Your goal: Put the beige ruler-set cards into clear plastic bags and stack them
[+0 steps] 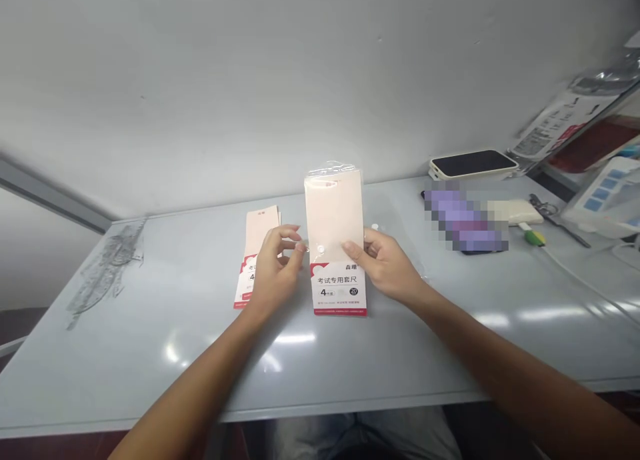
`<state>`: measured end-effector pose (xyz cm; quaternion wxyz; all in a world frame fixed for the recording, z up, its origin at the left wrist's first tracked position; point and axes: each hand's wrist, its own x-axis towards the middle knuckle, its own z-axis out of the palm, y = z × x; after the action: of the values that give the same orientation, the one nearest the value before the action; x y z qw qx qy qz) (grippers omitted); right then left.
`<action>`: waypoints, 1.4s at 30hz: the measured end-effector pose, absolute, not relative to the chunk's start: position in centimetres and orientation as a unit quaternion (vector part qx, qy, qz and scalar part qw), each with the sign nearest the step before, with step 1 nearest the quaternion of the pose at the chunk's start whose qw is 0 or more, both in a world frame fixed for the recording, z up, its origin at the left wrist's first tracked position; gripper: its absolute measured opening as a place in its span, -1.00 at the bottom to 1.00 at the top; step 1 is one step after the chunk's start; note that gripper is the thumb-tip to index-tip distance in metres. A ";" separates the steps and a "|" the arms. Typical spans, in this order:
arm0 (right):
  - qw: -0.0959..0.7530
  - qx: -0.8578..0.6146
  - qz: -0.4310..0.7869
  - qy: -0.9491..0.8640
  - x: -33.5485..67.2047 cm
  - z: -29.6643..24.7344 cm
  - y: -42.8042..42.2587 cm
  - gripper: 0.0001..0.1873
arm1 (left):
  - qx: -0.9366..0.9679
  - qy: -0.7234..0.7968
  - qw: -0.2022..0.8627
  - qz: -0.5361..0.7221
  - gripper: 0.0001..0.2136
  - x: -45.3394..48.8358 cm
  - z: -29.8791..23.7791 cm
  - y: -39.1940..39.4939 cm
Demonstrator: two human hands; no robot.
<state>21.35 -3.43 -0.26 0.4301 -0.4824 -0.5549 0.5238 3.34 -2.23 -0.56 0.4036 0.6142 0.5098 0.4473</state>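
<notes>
A ruler set packet (pixel 334 240), a clear plastic sleeve round a pale pink card with a white and red printed lower part, stands nearly upright above the desk. My right hand (pixel 383 260) grips its right edge, thumb on the front and fingers behind. Close by its left edge is my left hand (pixel 277 263), fingers bent and apart from the thumb; whether the thumb touches the sleeve is hard to tell. Partly behind that hand lies a small stack of similar pink cards (pixel 261 227). A round snap button shows on the sleeve's front.
Clear plastic film (pixel 400 237) lies behind my right hand. Further right are a phone (pixel 474 165), a blurred purple object (pixel 463 217), a white cable (pixel 575 263), keys (pixel 560 220) and a plastic bottle (pixel 570 120). A dark drawing (pixel 107 270) marks the desk's left; a wall borders the back.
</notes>
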 end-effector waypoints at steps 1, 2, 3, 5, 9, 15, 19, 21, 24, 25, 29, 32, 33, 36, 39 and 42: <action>0.433 -0.476 0.527 -0.555 21.4 -0.3 -3.4 -0.73 | 0.616 0.506 0.413 0.441 -0.88 3.3 -0.6 -2.2; 0.435 -0.470 0.529 -0.556 21.4 -0.3 -3.4 -0.74 | 0.617 0.497 0.427 0.435 -0.88 3.3 -0.5 -2.2; 0.437 -0.465 0.532 -0.557 21.4 -0.4 -3.4 -0.75 | 0.618 0.485 0.444 0.430 -0.86 3.3 -0.5 -2.2; 0.440 -0.458 0.536 -0.556 21.4 -0.5 -3.3 -0.76 | 0.624 0.458 0.477 0.416 -0.83 3.3 -0.4 -2.3; 0.443 -0.449 0.547 -0.551 21.4 -0.4 -3.2 -0.74 | 0.629 0.448 0.482 0.414 -0.78 3.3 -0.2 -2.3; 0.433 -0.482 0.511 -0.565 21.6 -0.4 -3.1 -0.73 | 0.629 0.490 0.451 0.402 -0.73 3.1 -0.1 -2.1; 0.430 -0.506 0.488 -0.566 21.7 -0.6 -2.8 -0.72 | 0.628 0.507 0.443 0.390 -0.72 2.8 -0.1 -1.8; 0.433 -0.516 0.471 -0.570 21.9 -0.6 -2.7 -0.72 | 0.626 0.512 0.438 0.392 -0.71 2.7 -0.2 -1.7; 0.438 -0.537 0.448 -0.565 22.3 -0.5 -2.4 -0.73 | 0.614 0.512 0.443 0.406 -0.73 2.4 -0.3 -1.5; 0.439 -0.547 0.440 -0.560 22.5 -0.4 -2.4 -0.73 | 0.609 0.513 0.445 0.410 -0.74 2.4 -0.3 -1.5; 0.434 -0.577 0.412 -0.557 23.0 -0.2 -2.1 -0.74 | 0.592 0.520 0.460 0.409 -0.75 2.2 -0.1 -1.4; 0.443 -0.566 0.413 -0.560 23.0 -0.4 -2.0 -0.73 | 0.575 0.520 0.494 0.393 -0.76 2.2 0.2 -1.5; 0.447 -0.559 0.417 -0.560 23.0 -0.4 -2.0 -0.73 | 0.571 0.514 0.509 0.387 -0.77 2.3 0.3 -1.5; 0.454 -0.547 0.423 -0.561 22.8 -0.7 -2.0 -0.74 | 0.568 0.490 0.539 0.383 -0.77 2.3 0.3 -1.5; 0.454 -0.551 0.417 -0.562 22.6 -0.8 -2.0 -0.74 | 0.576 0.499 0.526 0.379 -0.75 2.3 0.0 -1.3; 0.461 -0.551 0.412 -0.560 22.6 -0.9 -2.0 -0.73 | 0.575 0.529 0.505 0.367 -0.72 2.1 -0.4 -1.2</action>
<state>22.61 -2.00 -0.94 0.4610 -0.5513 -0.5601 0.4121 2.13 -1.24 -0.36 0.5046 0.5754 0.5290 0.3668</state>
